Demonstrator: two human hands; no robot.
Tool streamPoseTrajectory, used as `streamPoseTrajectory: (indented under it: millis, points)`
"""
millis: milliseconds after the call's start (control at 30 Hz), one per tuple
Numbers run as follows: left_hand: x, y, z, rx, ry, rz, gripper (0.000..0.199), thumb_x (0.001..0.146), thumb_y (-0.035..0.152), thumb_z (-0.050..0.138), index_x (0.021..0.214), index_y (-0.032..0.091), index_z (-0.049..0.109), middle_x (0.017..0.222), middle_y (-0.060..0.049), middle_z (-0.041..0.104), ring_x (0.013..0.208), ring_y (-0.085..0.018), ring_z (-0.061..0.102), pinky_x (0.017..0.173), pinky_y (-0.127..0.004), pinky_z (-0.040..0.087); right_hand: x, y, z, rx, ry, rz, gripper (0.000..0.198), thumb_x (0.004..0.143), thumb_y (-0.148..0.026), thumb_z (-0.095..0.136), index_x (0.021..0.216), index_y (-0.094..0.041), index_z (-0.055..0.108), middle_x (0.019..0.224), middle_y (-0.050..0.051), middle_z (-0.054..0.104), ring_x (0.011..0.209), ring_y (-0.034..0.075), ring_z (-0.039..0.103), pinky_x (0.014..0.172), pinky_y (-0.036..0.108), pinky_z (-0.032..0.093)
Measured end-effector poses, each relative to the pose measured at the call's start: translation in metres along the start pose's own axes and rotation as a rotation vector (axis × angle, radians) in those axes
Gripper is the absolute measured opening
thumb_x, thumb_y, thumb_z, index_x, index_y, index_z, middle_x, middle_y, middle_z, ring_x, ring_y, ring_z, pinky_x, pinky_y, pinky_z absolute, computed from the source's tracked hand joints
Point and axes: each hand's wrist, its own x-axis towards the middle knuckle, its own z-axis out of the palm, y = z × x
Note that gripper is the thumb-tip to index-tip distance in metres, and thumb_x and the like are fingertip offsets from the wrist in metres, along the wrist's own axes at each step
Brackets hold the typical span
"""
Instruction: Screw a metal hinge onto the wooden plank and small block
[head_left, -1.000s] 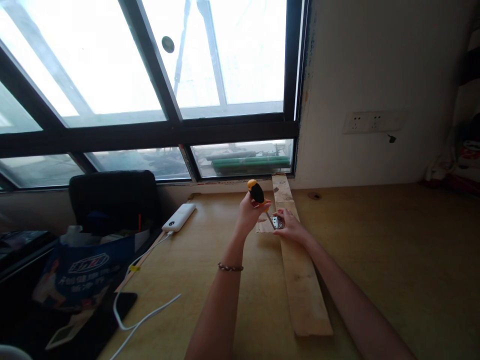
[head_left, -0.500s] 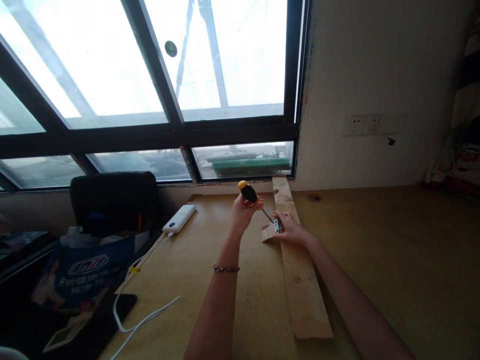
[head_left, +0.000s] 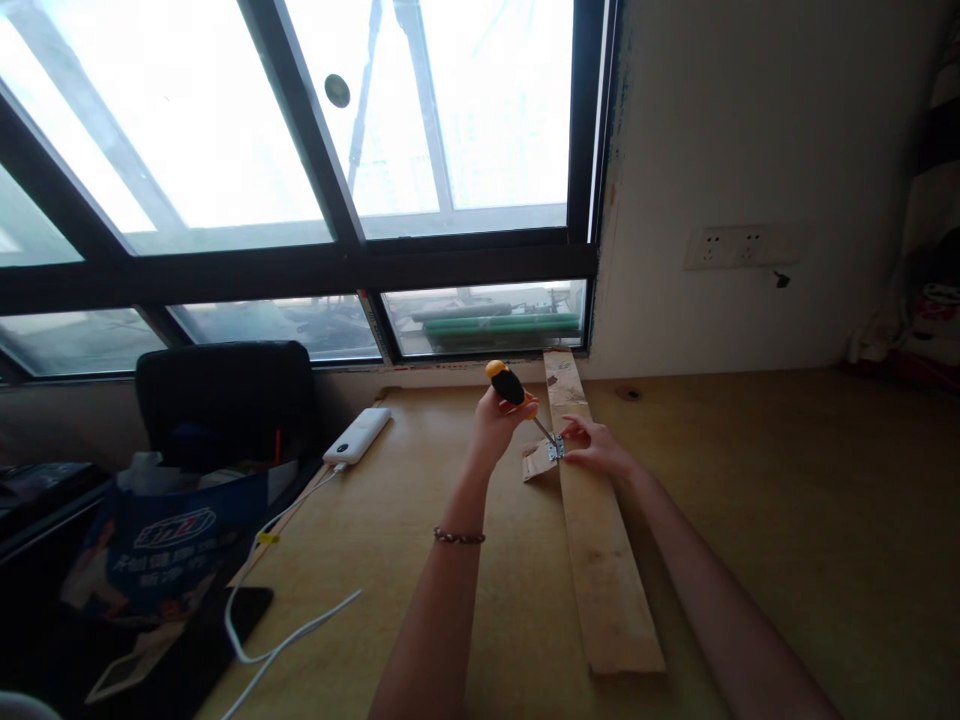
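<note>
My left hand (head_left: 499,425) is wrapped round the yellow and black handle of a screwdriver (head_left: 506,383). Its metal shaft slants down to the right, and the tip meets a small silver hinge (head_left: 555,447). This hinge lies across the left edge of a long wooden plank (head_left: 607,565) and a short piece of wood (head_left: 536,463) beside it. From the right, my right hand (head_left: 596,447) rests over the plank, with thumb and fingertips at the hinge's right edge. Any screw under the tip is too small to make out.
A white power bank (head_left: 358,435) with a white cable (head_left: 296,637) lies on the left of the wooden table (head_left: 750,520). Left of the table stand a black chair (head_left: 225,395) and a blue bag (head_left: 165,540). Behind are a window and a wall socket (head_left: 739,247).
My right hand has drawn back slightly to the right, uncovering more of the hinge. The left hand and screwdriver have shifted a little to the right, the tip now farther across the hinge.
</note>
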Motion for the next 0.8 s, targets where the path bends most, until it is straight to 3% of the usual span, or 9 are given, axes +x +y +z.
streamPoseTrajectory:
  millis: [800]
  points:
    - [-0.006,-0.007,0.017,0.087,-0.080,0.019,0.028,0.061,0.020,0.068,0.081,0.015,0.049,0.078,-0.004,0.062,0.076,-0.018,0.061,0.069,-0.032,0.048,-0.002,-0.001,0.000,0.008,0.021,0.016,0.066,0.058,-0.027,0.074,0.119,-0.024,0.049,0.095,0.003,0.063,0.089,0.018,0.060,0.085,0.035,0.046]
